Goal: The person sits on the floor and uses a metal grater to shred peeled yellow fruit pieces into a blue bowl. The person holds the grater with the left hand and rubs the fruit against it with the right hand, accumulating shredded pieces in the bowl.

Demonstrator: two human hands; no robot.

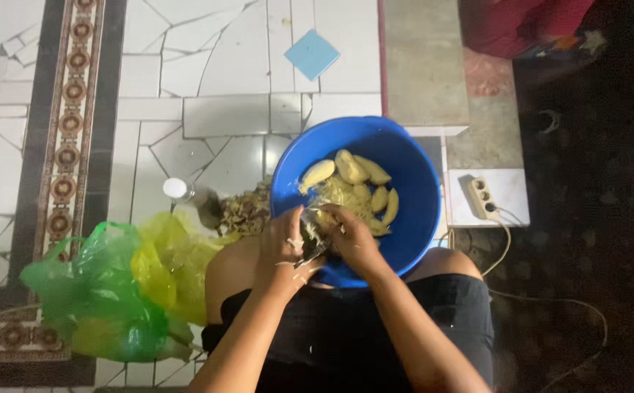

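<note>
Seen from above, a seated person's two bare forearms reach forward over a black garment and bare knees. The left hand [282, 244] is curled closed around a thin grater-like tool, its detail too blurred to tell. The right hand [353, 236] is closed over a pale yellow peeled piece pressed against that tool; its long axis cannot be made out under the fingers. Both hands meet at the near rim of a round blue plastic basin [411, 182], which holds pale yellow peeled oblong pieces [353, 169] lying at mixed angles over shredded strands. To the left sit crumpled green and yellow plastic bags [113, 291]. Beyond them lies a heap of brown peelings [244, 211]. Farther off, a light blue square tile [312, 54] lies diamond-wise on the white broken-tile floor [222, 65]. A beige power strip [482, 196] lies to the right.
</note>
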